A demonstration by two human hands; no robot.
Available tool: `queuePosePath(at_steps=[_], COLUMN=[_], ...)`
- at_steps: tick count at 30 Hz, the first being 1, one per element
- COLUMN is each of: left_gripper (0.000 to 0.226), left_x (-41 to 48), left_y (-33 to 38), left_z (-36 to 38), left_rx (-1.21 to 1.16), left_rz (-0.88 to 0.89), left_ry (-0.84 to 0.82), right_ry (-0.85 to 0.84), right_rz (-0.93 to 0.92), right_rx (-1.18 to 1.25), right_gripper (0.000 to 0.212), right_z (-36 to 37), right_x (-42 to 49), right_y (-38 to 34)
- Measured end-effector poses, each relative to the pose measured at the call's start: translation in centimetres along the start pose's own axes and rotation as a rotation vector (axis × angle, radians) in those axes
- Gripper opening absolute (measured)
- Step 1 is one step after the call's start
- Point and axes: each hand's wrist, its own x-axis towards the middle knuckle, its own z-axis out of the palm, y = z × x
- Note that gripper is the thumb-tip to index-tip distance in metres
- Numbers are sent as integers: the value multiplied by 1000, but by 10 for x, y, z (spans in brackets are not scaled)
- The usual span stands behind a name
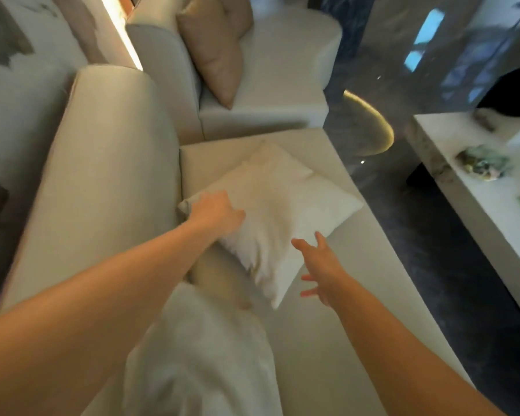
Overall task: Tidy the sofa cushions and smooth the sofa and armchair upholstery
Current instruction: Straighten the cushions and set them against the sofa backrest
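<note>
Nearest the camera, a pale cushion lies along the sofa seat, partly under the left forearm; blur hides its edges. Past it the right hand hangs above the seat with fingers spread and apart, holding nothing. It sits just beside the lower right edge of the white cushion, which lies forward and to its left, and its fingertips look close to that edge; whether they touch it cannot be told.

The left hand is a little farther on, laid on the cushion's left corner next to the sofa backrest. Its fingers curl down over the fabric and seem to press or pinch it, though a firm grip is not clear through the blur.

The white cushion rests flat on the seat, turned like a diamond, one corner pointing away and one pointing back between the two arms. Being roughly square, it has no clear long axis. The left hand already has it, so the coming move likely turns on the right hand closing leftward onto the near edge, so both can lift and stand it against the backrest.

Beyond, a tan cushion leans upright on the armchair. To the right stands a pale bench with small items on it.
</note>
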Motion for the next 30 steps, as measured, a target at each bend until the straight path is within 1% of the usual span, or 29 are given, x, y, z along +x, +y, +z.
queuePosePath(at_steps=[2, 5, 6, 8, 9, 11, 12, 14, 16, 17, 19, 21, 23, 24, 25, 26, 27, 29, 30], left_gripper=[59, 58, 59, 66, 70, 70, 66, 49, 34, 30, 28, 33, 35, 33, 28, 18, 15, 33, 37], left_x=[64, 122, 130, 131, 149, 169, 169, 160, 144, 135, 114, 90, 65, 55, 47, 42, 36, 22, 14], left_y=[-13, -46, -54, -62, -76, -93, -94, -91, -80, -74, -61, -49, -41, -39, -40, -45, -51, -69, -80], left_z=[12, 40, 48, 59, 67, 73, 72, 66, 49, 36, 7, -25, -53, -66, -76, -82, -86, -85, -82], left_rx=[-24, -64, -80, -166, -191, -119, -63, 16, 24, 12, -44, -51, -38, -4, 38, 86, 138, 290, 364], left_rz=[-11, -60, -73, -103, -114, -99, -80, 17, 164, 223, 339, 468, 511, 496, 451, 390, 322, 248, 266], left_ry=[34, 51, 39, -43, -83, -108, -74, 62, 192, 245, 327, 432, 545, 576, 564, 498, 375, 103, 53], right_ry=[92, 136, 138, 136, 145, 139, 117, 66, 51, 39, 19, -7, -18, -28, -44, -58, -70, -89, -84], right_rz=[-40, -95, -79, -17, -22, 6, 43, 105, 165, 166, 157, 141, 85, 36, -14, -59, -99, -176, -202], right_rx=[76, 104, 121, 171, 185, 250, 280, 328, 345, 336, 353, 371, 352, 339, 316, 281, 243, 134, 56], right_gripper=[80, 78, 82, 93, 95, 96, 96, 96, 95, 97, 99, 92, 85, 79, 74, 71, 69, 69, 70], right_z=[14, 50, 57, 59, 70, 78, 76, 69, 57, 52, 43, 47, 62, 76, 93, 111, 129, 159, 171], right_x=[43, 92, 96, 93, 106, 123, 126, 120, 111, 109, 108, 111, 112, 111, 107, 102, 94, 76, 68], right_y=[1, 28, 40, 58, 62, 63, 61, 58, 50, 43, 25, 4, -19, -31, -42, -51, -58, -68, -74])
